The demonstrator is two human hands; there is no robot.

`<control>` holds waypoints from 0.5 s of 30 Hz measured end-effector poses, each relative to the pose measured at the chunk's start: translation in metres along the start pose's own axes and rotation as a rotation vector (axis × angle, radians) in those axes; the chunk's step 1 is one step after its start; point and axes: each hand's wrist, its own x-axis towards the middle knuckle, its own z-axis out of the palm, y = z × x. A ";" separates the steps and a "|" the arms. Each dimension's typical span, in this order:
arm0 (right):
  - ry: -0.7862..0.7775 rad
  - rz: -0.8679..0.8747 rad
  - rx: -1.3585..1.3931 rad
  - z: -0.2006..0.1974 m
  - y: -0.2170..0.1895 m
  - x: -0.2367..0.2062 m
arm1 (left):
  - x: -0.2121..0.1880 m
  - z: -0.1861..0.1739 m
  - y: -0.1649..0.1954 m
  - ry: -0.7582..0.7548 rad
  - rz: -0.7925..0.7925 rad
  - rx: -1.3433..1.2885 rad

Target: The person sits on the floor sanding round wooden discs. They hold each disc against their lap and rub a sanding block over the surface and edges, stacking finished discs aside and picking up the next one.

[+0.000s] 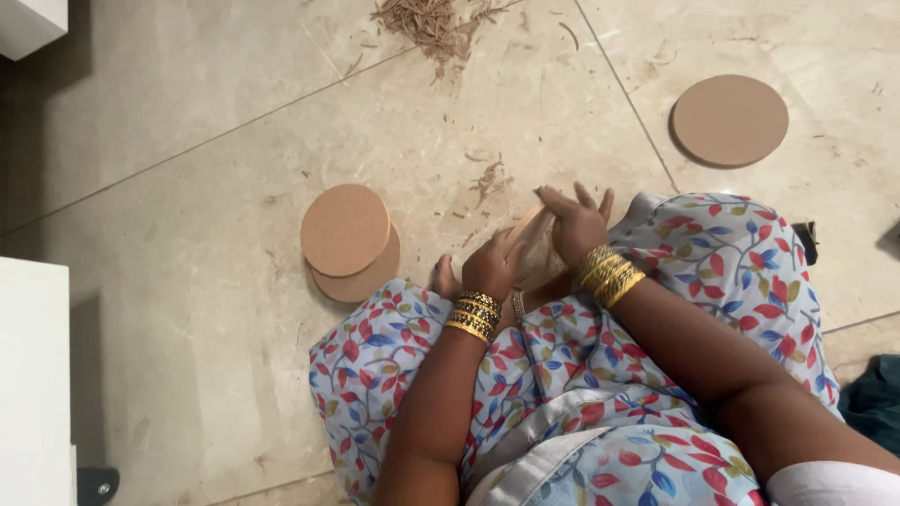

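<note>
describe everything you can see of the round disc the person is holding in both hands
The held disc is a thin, flat round board, light brown like pressed fibreboard, matching the other discs on the floor. Only a sliver of its edge and face shows, because it is tilted up on edge and mostly covered. The left hand clasps it from below and the right hand lies over it, fingers spread. It sits above the person's lap, over the floral cloth.

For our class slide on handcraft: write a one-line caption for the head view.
Seated on a tiled floor, both hands hold a round brown disc on edge; more discs lie nearby.
</note>
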 end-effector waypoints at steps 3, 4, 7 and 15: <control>0.148 -0.262 -0.216 0.000 -0.009 -0.005 | 0.003 0.001 -0.002 -0.061 -0.034 0.006; 0.162 -0.337 -0.217 -0.001 -0.012 -0.008 | 0.002 0.001 -0.002 -0.083 -0.042 0.001; 0.093 -0.258 -0.115 -0.005 -0.014 -0.005 | 0.000 0.000 -0.002 -0.003 -0.008 0.002; -0.183 0.381 0.497 -0.011 0.025 0.034 | -0.004 -0.009 0.006 -0.022 -0.048 -0.108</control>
